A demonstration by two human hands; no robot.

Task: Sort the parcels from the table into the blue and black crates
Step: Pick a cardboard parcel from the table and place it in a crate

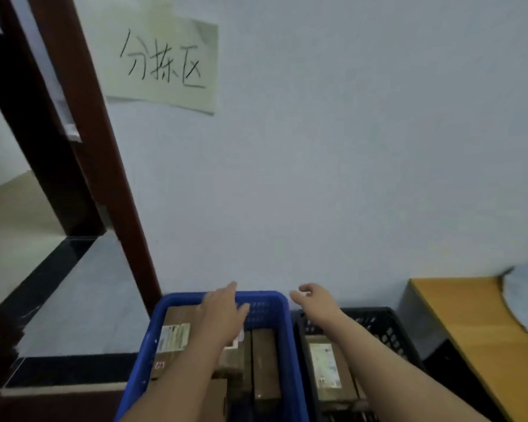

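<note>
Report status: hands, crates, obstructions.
Left hand open over blue plastic crate, right hand empty above black plastic crate. Brown cardboard parcels in both. Nothing blocking.

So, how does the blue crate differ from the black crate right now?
The blue crate stands left, the black crate right of it. The blue crate shows several brown parcels; the black crate shows one labelled parcel plainly. The left hand is over the blue crate, the right hand over the black crate's far edge. Both have perforated walls.

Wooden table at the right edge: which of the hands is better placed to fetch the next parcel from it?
Probably the right hand: empty, above the black plastic crate, nearer the wooden table. The left hand hovers over the blue plastic crate, farther away.
</note>
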